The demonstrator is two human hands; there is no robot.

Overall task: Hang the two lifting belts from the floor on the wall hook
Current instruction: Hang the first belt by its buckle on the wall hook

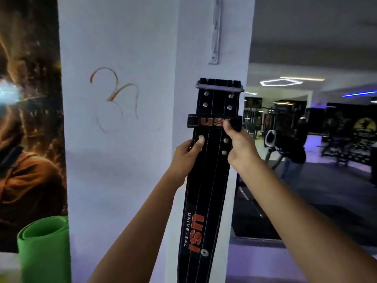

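One black lifting belt point(206, 180) is held upright at frame centre against the white pillar point(122, 139), long axis vertical, buckle point(220, 86) uppermost. Left hand point(186, 154) is closed on its left edge; right hand point(238, 148) is pinched on the keeper loop point(214, 121). The metal wall bracket point(216, 31) is seen directly above the buckle, apart from it. Both hands sit below; an upward lift seems required. No second belt is visible.
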